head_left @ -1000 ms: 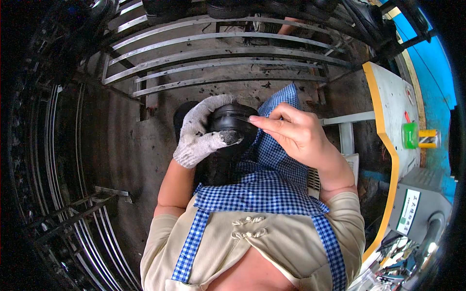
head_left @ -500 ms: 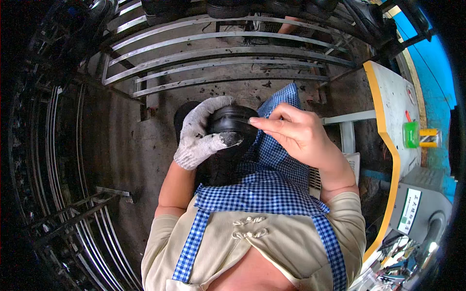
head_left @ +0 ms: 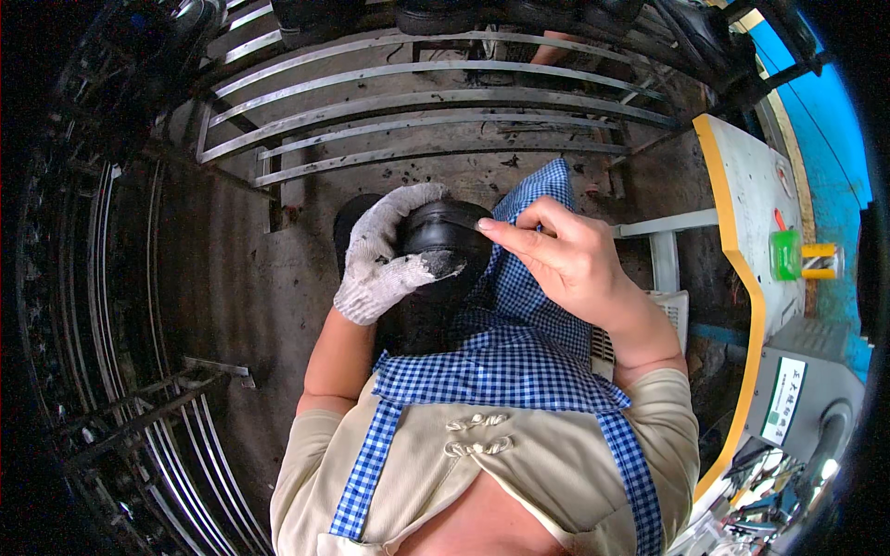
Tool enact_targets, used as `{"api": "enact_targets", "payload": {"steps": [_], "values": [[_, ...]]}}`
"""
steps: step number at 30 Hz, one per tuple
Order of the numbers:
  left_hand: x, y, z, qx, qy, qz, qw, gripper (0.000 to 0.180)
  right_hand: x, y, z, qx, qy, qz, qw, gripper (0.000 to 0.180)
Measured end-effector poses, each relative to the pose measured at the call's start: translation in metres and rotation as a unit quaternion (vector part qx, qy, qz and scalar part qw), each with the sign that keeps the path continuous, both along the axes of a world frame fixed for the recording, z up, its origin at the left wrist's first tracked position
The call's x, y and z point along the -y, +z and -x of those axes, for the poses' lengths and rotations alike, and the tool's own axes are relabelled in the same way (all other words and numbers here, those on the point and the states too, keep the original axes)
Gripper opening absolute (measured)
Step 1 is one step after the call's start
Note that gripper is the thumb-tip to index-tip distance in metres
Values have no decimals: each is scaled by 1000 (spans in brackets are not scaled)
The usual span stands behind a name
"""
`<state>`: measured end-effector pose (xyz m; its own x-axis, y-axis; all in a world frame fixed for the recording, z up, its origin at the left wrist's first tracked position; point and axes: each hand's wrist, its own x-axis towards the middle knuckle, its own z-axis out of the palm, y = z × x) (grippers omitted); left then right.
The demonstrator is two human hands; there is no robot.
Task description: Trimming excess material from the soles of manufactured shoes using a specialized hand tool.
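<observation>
A glossy black shoe (head_left: 438, 233) is held over my lap, its rounded end facing up. My left hand (head_left: 378, 255), in a grey-white knit glove with a dark-stained thumb tip, wraps round its left side. My bare right hand (head_left: 564, 250) is closed in a pinch, fingertips at the shoe's upper right edge. Whatever lies between those fingertips is too small to make out. Beneath the shoe, dark cloth and a blue checked apron (head_left: 501, 366) cover my lap.
Ahead stands a metal rack (head_left: 436, 102) with black shoes along its top. More dark racking (head_left: 102, 306) lines the left. At right are a yellow-edged table (head_left: 756, 185), a green container (head_left: 785, 255) and a grey machine (head_left: 797, 389). Dark scraps dot the floor.
The shoe and both hands have shifted very slightly to the right. My right fingertips remain at the shoe's edge, and the left hand's grip looks the same.
</observation>
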<state>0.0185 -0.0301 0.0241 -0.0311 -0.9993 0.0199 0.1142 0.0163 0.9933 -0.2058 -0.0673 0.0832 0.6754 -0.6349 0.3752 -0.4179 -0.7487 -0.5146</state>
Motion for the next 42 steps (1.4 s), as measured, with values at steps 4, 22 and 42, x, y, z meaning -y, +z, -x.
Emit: {"api": "enact_targets", "payload": {"steps": [4,22,42], "values": [[-1,-4,-1,16,-15,10,1000,74,3,-1,7,43,35,-92,994,36],[-3,5,-4,30,-6,20,999,76,5,18,24,-55,23,38,997,35],[-2,-2,-5,-2,-17,4,1000,74,16,25,22,-64,41,53,996,34]]}}
